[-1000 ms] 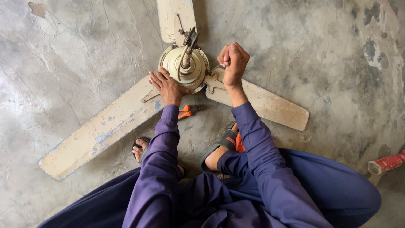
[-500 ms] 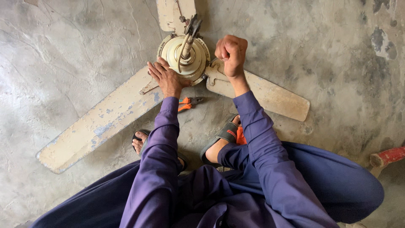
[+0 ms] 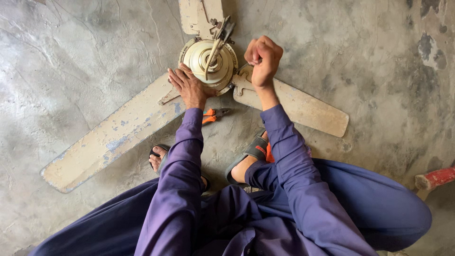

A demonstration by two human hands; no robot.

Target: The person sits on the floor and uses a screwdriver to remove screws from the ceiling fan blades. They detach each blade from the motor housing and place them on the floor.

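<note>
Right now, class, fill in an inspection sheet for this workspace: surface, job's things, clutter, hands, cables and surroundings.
Surface: bare grey concrete floor, mottled and patched.
Job's things: cream ceiling fan lying on the floor, three worn blades with chipped paint; motor hub faces up.
Clutter: orange-handled pliers on the floor beside the hub, partly under the left sleeve.
Hands: left hand flat against the hub's edge; right hand in a closed fist above a blade root, contents hidden.
Cables: a pale wire runs from the hub's centre.
Surroundings: red object at the right edge; the person's sandals.
</note>
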